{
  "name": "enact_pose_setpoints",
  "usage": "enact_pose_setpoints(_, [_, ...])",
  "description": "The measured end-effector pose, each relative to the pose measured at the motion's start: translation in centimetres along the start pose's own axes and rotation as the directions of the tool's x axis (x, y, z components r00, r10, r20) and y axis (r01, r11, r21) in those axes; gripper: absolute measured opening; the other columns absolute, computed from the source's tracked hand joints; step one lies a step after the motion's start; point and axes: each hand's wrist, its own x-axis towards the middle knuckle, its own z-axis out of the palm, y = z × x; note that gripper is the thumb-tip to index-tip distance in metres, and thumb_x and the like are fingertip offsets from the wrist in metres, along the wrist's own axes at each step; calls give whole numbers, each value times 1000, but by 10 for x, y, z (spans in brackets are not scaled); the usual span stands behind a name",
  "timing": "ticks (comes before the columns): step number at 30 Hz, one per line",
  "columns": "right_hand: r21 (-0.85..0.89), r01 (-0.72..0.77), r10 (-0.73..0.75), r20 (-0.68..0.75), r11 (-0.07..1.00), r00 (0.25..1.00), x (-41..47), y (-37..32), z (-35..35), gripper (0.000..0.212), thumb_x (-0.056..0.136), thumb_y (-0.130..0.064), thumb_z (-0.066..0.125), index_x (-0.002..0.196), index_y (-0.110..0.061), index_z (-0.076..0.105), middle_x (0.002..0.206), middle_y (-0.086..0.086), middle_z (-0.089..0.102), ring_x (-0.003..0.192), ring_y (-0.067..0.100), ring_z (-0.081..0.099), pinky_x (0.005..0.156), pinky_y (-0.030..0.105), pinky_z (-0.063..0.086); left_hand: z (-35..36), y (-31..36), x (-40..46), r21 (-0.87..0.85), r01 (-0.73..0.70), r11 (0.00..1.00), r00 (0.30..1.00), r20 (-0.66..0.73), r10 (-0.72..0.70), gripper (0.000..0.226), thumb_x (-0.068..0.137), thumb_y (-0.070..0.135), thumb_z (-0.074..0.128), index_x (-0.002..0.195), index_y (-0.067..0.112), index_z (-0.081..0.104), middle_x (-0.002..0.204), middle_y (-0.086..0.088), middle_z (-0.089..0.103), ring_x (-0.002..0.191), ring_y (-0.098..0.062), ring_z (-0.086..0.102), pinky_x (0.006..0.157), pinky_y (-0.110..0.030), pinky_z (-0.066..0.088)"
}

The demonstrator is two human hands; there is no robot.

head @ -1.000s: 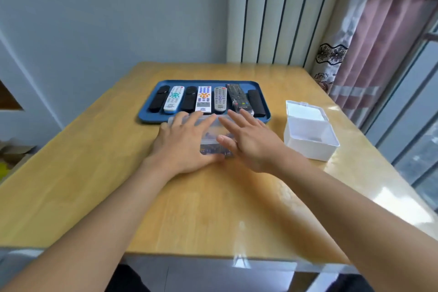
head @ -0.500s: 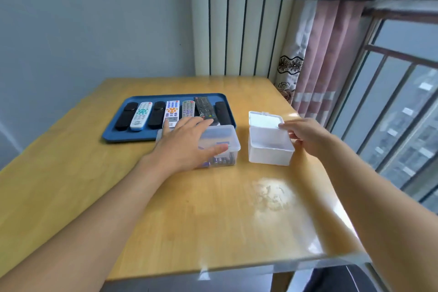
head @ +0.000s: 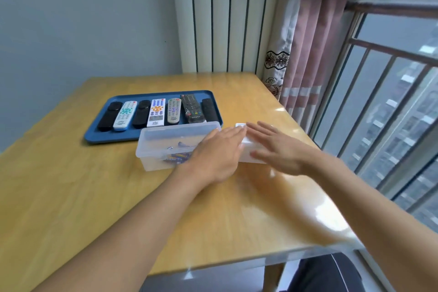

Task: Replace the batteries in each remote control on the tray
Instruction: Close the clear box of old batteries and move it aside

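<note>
Left of the fingers the tray (head: 94, 136) still holds all seven remotes (head: 156, 112), while the left hand (head: 216, 149) has left the battery box (head: 166, 147) and joined the right hand (head: 276, 147), fingers apart and flat, over the white box (head: 248, 156), so setup continues.

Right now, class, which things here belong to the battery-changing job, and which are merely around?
Belong to the job:
- seven remotes on the blue tray
- clear box holding batteries
- white box under both hands

Merely around:
- pink curtain
- window railing
- wooden table
</note>
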Motion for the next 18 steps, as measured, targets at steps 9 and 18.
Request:
enact_pose_setpoints(9, [-31,-44,35,-258,999,966,5,3,19,76,86,-55,69,150,-29,37,162,2,27,150,24,21,114,46,37,-25,-24,-18,98,62,993,997,-41,-59,98,83,68,64,160,28,19,167,6,23,155,-14,12,125,-40,9])
enact_pose_setpoints(18, [338,36,122,-435,940,892,29,25,3,59,75,-36,86,123,-30,54,122,-5,55,104,15,50,81,26,40,-45,-112,-65,-86,431,898,901,-13,-433,142,34,104,52,154,32,35,147,7,38,133,-18,47,110,-39,41])
